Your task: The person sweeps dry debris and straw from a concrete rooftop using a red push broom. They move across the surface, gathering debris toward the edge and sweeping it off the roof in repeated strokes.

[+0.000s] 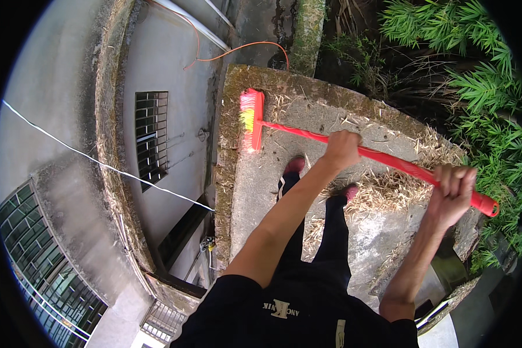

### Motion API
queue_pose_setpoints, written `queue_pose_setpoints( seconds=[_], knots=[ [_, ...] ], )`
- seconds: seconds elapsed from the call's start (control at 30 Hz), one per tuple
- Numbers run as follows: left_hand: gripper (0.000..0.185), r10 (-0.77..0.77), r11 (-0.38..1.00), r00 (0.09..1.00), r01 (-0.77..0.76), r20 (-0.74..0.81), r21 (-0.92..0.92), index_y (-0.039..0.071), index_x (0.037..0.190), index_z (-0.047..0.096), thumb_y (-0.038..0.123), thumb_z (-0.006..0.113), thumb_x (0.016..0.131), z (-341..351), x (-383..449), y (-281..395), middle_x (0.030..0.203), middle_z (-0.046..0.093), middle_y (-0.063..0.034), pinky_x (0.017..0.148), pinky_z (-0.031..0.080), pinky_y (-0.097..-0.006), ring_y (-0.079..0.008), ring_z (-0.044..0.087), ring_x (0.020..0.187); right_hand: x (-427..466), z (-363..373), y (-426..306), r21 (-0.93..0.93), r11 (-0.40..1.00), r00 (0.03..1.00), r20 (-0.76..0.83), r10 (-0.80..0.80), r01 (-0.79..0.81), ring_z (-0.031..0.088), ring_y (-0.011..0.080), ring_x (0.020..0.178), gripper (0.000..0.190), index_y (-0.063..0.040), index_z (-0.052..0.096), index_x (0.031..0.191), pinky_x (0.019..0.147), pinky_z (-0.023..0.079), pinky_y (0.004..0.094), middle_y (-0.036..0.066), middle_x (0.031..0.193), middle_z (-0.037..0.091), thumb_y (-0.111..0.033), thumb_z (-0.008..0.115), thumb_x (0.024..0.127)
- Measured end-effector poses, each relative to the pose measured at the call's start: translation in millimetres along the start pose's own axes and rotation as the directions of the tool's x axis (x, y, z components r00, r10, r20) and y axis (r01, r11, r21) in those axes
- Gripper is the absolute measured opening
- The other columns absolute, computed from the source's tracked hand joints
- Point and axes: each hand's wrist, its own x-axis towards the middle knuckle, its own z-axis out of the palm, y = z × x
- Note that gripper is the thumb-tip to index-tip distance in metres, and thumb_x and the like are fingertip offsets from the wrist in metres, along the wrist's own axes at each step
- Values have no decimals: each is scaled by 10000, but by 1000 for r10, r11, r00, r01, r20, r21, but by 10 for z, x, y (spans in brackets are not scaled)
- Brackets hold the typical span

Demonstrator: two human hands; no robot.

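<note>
A push broom with a red handle [396, 163] slants across the view in front of me. My left hand [343, 149] is wrapped around the middle of the handle. Close to the handle's end cap, my right hand [454, 189] grips it too. The broom head [255, 122] has pink and yellow bristles pointing left, towards the mossy rim of the concrete slab [315, 115]; whether they touch the slab I cannot tell. Dry bamboo leaves [387, 191] lie heaped beside my right foot, with thinner scatterings along the far edge.
I stand on a raised slab with a mossy edge [228, 174]. Beyond it on the left are a wall with a barred window [151, 139] and a white cable [108, 166]. An orange cord [243, 46] loops past the far edge. Bamboo foliage [483, 87] grows at the right.
</note>
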Motion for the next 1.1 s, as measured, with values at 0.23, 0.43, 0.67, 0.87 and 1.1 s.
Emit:
queue_pose_setpoints(
  seconds=[0.23, 0.43, 0.67, 0.87, 1.1],
  knots=[
    [153, 194, 971, 917, -130, 348, -199, 96, 637, 617, 185, 705, 548, -203, -303, 345, 588, 598, -120, 561, 492, -437, -322, 622, 574, -419, 407, -970, 205, 979, 996, 87, -20, 2, 228, 76, 417, 377, -125, 401, 621, 515, 321, 280, -58, 475, 252, -198, 420, 991],
    [195, 47, 999, 982, -48, 184, 2, 118, 585, 614, 298, 688, 574, -215, -354, 178, 606, 612, -121, 567, 491, -439, -316, 632, 602, -579, 119, -216, 19, 999, 982, -187, 36, -33, 265, 85, 462, 292, -90, 573, 742, 518, 285, 259, -57, 495, 313, -239, 470, 971],
    [106, 400, 896, 755, -203, 519, -395, 75, 655, 634, 168, 663, 612, 117, -582, 946, 626, 625, -129, 568, 498, -435, -303, 644, 602, -981, -161, -1569, -132, 982, 929, -325, -174, 138, 195, 46, 426, 378, -140, 376, 649, 471, 256, 228, -70, 503, 224, -272, 398, 1003],
    [179, 118, 993, 947, -107, 298, -54, 84, 621, 593, 241, 677, 626, -148, -738, 552, 585, 588, -97, 542, 471, -414, -298, 605, 552, -888, -91, -729, -160, 986, 994, -89, -59, 44, 216, 66, 441, 320, -137, 545, 727, 474, 239, 248, -83, 499, 252, -308, 448, 981],
    [138, 311, 949, 659, -181, 685, -257, 112, 741, 686, 159, 688, 612, 107, -373, 549, 714, 648, -116, 706, 483, -443, -289, 648, 754, -1023, -181, -994, -211, 977, 934, -343, -99, 27, 215, 52, 462, 321, -121, 496, 698, 475, 246, 230, -78, 524, 287, -252, 443, 985]
  ],
)
